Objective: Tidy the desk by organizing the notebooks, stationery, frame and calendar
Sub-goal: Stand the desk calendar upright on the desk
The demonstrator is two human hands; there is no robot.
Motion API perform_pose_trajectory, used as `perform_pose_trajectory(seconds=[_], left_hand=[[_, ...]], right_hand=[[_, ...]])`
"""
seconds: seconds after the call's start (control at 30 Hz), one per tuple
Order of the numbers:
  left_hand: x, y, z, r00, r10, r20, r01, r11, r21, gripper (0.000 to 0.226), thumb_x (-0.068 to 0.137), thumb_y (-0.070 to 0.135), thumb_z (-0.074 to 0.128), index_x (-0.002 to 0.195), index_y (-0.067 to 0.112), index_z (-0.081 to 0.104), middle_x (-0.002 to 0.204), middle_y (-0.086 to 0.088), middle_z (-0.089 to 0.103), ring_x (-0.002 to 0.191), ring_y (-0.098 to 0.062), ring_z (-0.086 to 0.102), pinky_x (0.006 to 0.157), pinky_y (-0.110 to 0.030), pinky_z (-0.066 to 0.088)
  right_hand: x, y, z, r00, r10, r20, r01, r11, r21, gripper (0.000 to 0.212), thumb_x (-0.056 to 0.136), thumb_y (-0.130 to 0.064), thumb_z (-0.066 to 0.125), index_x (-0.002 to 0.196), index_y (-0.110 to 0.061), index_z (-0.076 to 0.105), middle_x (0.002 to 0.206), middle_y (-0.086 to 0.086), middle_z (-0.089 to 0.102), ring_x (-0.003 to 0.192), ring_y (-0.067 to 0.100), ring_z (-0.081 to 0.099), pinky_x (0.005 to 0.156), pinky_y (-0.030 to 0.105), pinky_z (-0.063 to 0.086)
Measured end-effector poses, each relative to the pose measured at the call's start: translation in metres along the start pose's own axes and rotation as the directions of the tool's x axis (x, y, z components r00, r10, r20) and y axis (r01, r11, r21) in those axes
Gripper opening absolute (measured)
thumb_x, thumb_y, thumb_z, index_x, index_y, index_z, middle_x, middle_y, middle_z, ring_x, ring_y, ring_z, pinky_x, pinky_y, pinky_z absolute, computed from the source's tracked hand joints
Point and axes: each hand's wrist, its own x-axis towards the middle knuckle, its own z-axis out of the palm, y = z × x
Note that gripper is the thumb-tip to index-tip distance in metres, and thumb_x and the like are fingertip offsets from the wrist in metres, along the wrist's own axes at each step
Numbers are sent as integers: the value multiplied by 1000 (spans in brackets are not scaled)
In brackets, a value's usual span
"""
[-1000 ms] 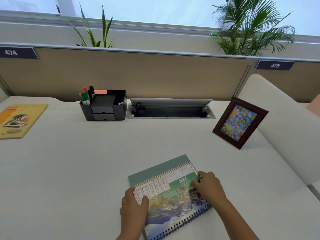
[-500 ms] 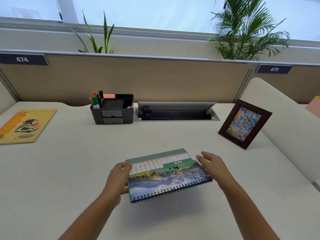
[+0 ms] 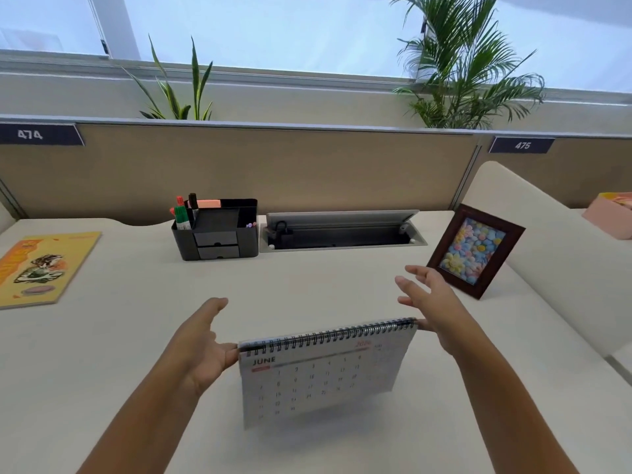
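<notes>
A spiral-bound desk calendar (image 3: 321, 378) showing JUNE hangs upright above the white desk (image 3: 136, 336), spiral edge on top. My left hand (image 3: 198, 343) presses its left end and my right hand (image 3: 431, 302) presses its right end, fingers spread. A dark wooden picture frame (image 3: 475, 249) with pastel flowers stands at the right, leaning back. A yellow notebook (image 3: 41, 268) lies flat at the left edge. A black organizer (image 3: 215, 230) with markers and sticky notes stands at the back.
An open cable tray (image 3: 342, 230) sits in the desk beside the organizer. A beige partition (image 3: 273, 165) closes the back, plants behind it. A cream rounded divider (image 3: 564, 261) bounds the right side, with a pink box (image 3: 612, 217) beyond it.
The calendar lay flat with both hands on it; it has been lifted off the desk and flipped, so the spiral edge is on top and the JUNE page faces me.
</notes>
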Motion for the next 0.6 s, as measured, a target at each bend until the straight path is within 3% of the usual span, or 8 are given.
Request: perform_pose_trajectory(seconds=[0.3, 0.4, 0.53, 0.6], left_hand=[[9, 0, 3, 998, -32, 49, 31, 999, 24, 63, 91, 25, 49, 146, 21, 18, 156, -6, 2, 126, -56, 27, 57, -48, 52], [10, -1, 1, 997, -14, 71, 11, 998, 54, 57, 92, 24, 48, 144, 18, 24, 155, -5, 7, 127, -56, 26, 60, -42, 46], [11, 0, -2, 997, 66, 50, -77, 961, 266, 49, 93, 28, 47, 139, 19, 32, 152, -5, 20, 111, -50, 48, 68, -41, 48], [9, 2, 0, 993, 107, 49, -118, 920, 374, 44, 93, 31, 47, 134, 20, 36, 150, -7, 27, 102, -44, 54, 67, -42, 51]], right_hand=[[0, -4, 2, 1000, 0, -9, 1, 998, 62, 40, 90, -35, 53, 127, -23, 43, 142, 5, 38, 108, 19, 55, 66, 33, 52], [-1, -4, 2, 1000, 13, -6, -12, 998, 62, 39, 90, -34, 53, 127, -23, 43, 143, 5, 38, 110, 21, 54, 76, 39, 53], [0, -7, 0, 1000, 27, 10, -27, 997, 66, 39, 89, -30, 56, 125, -23, 44, 145, 6, 34, 112, 23, 54, 78, 43, 54], [1, -8, -5, 1000, 21, 5, -21, 997, 80, 38, 88, -30, 58, 124, -24, 45, 145, 6, 35, 109, 22, 56, 72, 39, 55]])
